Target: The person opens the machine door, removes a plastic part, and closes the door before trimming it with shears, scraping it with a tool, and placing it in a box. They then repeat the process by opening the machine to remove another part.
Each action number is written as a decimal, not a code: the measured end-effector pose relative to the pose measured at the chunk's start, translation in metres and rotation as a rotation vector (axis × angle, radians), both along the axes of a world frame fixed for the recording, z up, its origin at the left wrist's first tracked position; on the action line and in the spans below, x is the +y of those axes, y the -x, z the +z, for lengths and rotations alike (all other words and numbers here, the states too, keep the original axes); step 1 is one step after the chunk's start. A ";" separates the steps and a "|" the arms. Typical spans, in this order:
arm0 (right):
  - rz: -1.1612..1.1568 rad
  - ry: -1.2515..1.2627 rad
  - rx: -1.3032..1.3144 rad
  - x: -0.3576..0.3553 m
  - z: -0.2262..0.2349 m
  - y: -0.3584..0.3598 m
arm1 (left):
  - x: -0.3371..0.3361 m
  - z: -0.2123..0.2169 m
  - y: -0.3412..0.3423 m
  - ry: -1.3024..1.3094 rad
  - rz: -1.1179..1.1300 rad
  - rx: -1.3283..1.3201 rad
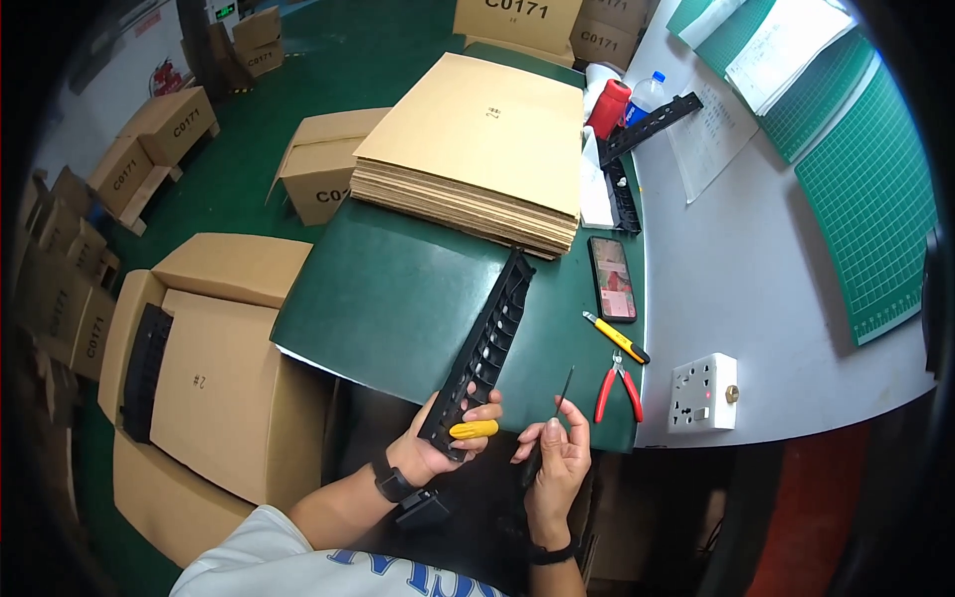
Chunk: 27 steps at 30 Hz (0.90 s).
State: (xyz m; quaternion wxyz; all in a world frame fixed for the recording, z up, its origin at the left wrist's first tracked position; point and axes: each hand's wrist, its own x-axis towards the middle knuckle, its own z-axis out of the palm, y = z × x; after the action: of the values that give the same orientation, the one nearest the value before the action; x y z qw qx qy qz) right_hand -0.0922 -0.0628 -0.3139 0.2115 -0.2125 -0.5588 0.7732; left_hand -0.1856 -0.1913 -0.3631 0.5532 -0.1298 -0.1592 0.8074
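Note:
My left hand [430, 454] is closed around the near end of a long black ribbed plastic strip [491, 338]. The strip slants away over the green table, its far end by the cardboard stack. A yellow finger cover [474, 430] sits on one of my left fingers. To the right, my right hand [559, 466] pinches a slim dark tool with a thin shaft [566, 386], pointing up and away from me; its exact kind is unclear. The tool is apart from the strip. Red-handled side cutters [619, 383] and a yellow utility knife [615, 336] lie beyond my right hand.
A phone [612, 279] lies near the grey wall panel. Stacked cardboard sheets [468, 149] cover the table's far part. Black strips [647, 129], a red bottle [608, 107] and a socket box [704, 393] line the right side. An open carton [229, 373] stands at left.

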 end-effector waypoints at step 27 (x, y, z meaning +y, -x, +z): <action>0.589 -0.792 -0.012 0.015 -0.030 -0.064 | 0.007 -0.006 -0.019 1.187 -0.048 0.489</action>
State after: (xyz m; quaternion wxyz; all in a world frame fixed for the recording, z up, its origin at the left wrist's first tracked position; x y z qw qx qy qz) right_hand -0.0279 -0.0478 -0.3441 0.0456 0.0468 -0.8473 0.5271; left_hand -0.1664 -0.1847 -0.3691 0.4256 -0.2297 0.4483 0.7517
